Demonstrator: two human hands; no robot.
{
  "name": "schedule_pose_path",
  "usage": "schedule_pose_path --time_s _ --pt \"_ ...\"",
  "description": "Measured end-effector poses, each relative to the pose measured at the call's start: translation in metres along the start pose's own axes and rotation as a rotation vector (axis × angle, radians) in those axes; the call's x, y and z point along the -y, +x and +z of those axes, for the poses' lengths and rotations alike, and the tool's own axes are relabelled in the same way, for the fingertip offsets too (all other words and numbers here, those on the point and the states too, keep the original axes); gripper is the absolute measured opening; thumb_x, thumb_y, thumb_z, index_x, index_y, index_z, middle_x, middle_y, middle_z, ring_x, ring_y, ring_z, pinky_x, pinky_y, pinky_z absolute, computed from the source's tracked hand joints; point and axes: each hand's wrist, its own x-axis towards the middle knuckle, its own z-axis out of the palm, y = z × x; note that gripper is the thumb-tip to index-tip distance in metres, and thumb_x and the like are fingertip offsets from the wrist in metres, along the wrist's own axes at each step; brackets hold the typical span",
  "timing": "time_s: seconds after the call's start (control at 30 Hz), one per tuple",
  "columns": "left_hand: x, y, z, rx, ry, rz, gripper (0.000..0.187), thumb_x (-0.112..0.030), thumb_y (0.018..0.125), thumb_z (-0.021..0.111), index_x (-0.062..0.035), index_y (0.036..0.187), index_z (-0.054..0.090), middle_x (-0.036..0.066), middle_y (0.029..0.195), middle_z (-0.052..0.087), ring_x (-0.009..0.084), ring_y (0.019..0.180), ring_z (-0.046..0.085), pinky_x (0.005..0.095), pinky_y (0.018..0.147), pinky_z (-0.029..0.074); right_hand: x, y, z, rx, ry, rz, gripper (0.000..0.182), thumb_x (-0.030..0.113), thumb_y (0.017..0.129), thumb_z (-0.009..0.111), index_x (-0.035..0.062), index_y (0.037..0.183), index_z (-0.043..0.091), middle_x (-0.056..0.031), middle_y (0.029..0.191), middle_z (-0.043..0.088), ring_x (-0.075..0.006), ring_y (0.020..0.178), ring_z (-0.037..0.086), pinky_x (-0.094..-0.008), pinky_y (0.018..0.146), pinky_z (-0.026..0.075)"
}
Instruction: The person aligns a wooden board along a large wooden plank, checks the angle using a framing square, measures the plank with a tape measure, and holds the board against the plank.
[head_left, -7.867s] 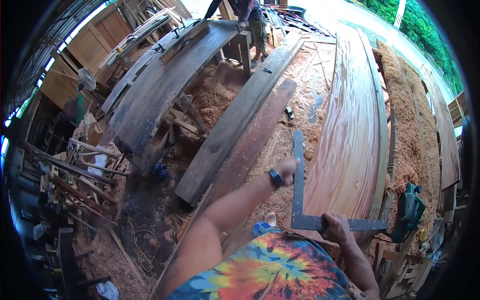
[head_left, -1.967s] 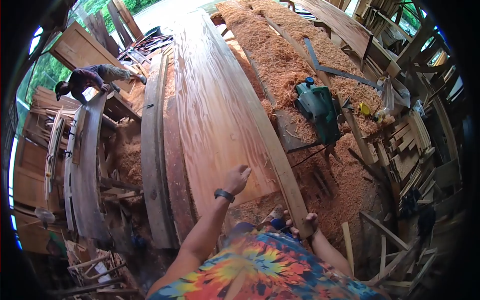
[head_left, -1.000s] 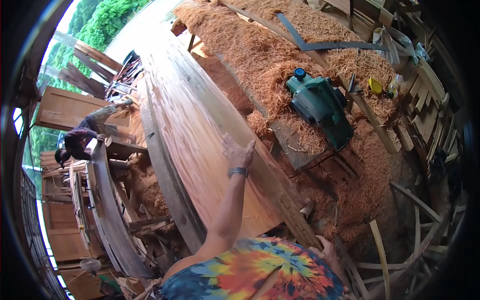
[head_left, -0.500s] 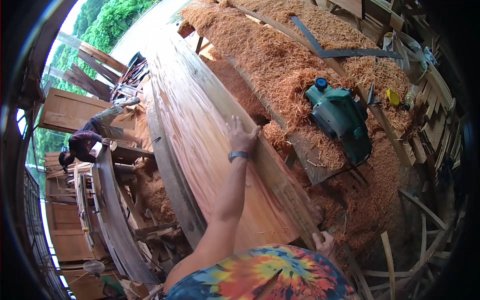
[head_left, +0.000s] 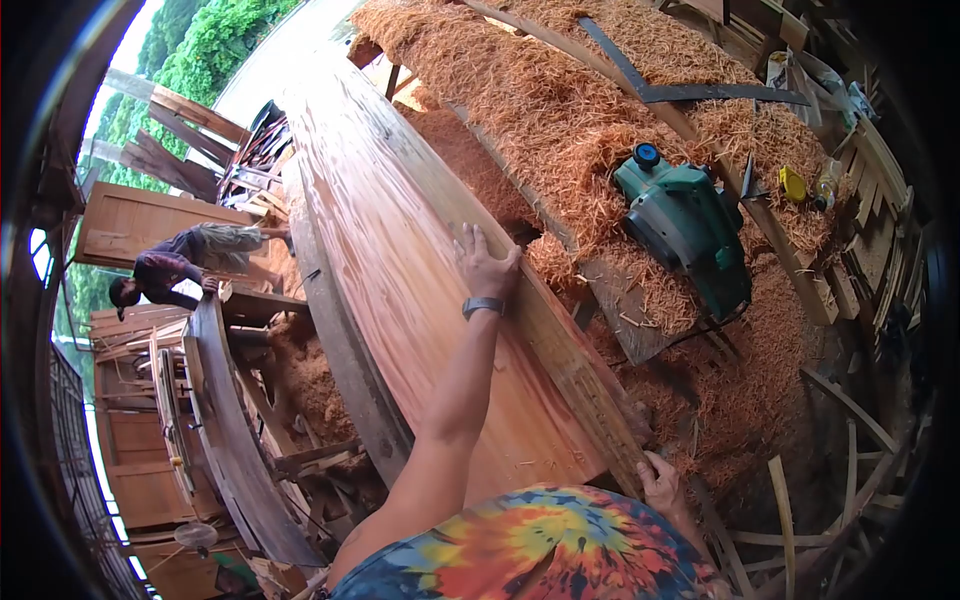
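A wide reddish plank [head_left: 400,300] runs from the bottom centre toward the upper left. Along its right side lies a narrower, duller board [head_left: 560,350]. My left hand [head_left: 485,262], with a dark band at the wrist, rests on this board with its fingers spread. At the board's near end, my right hand [head_left: 662,487] grips the corner, its thumb and fingers at the edge; part of the grip is hidden. A green power planer [head_left: 690,235] sits on shavings to the right, touched by neither hand.
A metal square [head_left: 720,93] and yellow tape measure [head_left: 792,184] lie among wood shavings [head_left: 520,110]. At the left, a co-worker [head_left: 170,268] bends over a long curved plank [head_left: 235,430]. Thin wood strips [head_left: 785,520] clutter the lower right.
My right hand and the narrower board's near end have shifted slightly right and down. The co-worker's body has changed posture, and the view has shifted slightly. My left hand stays on the board.
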Motion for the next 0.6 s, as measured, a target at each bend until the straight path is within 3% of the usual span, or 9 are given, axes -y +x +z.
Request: schedule_pose_path --time_s 0.1,0.2,0.4,0.5,0.6 --pt "0.004 0.012 0.006 0.002 -0.015 -0.002 0.088 -0.044 0.074 0.075 0.0014 0.144 0.046 0.02 0.155 0.036 0.0445 0.145 0.024 0.0439 0.122 0.02 0.02 0.007 -0.005 -0.012 -0.029 0.043 0.04 0.035 0.097 0.058 0.0006 0.116 0.064 -0.021 0.098 0.069 -0.0315 0.091 0.068 -0.0382 0.079 0.051" --pt "0.002 0.014 0.006 0.009 -0.03 -0.017 0.089 -0.044 0.073 0.074 0.0014 0.144 0.046 0.019 0.155 0.036 0.0442 0.145 0.024 0.044 0.122 0.019 0.019 0.011 -0.006 0.006 -0.004 0.026 0.034 0.031 0.096 0.059 0.003 0.114 0.065 -0.0231 0.09 0.069 -0.0409 0.09 0.069 -0.043 0.073 0.053" --pt "0.017 0.01 0.011 0.001 0.02 0.051 0.089 -0.045 0.074 0.073 0.0006 0.144 0.045 0.018 0.156 0.035 0.0434 0.146 0.023 0.0434 0.122 0.02 0.03 0.0 -0.003 -0.089 -0.118 -0.01 0.027 0.028 0.096 0.057 0.0053 0.108 0.067 -0.0217 0.085 0.068 -0.0398 0.084 0.068 -0.0417 0.07 0.052" --pt "0.005 0.01 0.003 0.015 -0.036 -0.017 0.089 -0.046 0.073 0.072 0.0007 0.145 0.045 0.018 0.157 0.034 0.0433 0.146 0.023 0.0432 0.122 0.02 0.033 0.008 -0.007 0.046 0.072 0.113 0.026 0.027 0.096 0.057 0.0039 0.106 0.066 -0.0218 0.083 0.067 -0.0371 0.079 0.068 -0.0408 0.068 0.051" --pt "0.0 0.014 0.001 0.028 -0.015 -0.032 0.091 -0.047 0.072 0.072 0.0014 0.144 0.045 0.018 0.157 0.033 0.0438 0.146 0.023 0.0441 0.121 0.022 0.027 0.013 -0.006 0.025 0.067 0.062 0.026 0.024 0.095 0.058 0.0018 0.105 0.066 -0.0227 0.086 0.067 -0.0316 0.081 0.07 -0.04 0.069 0.051"
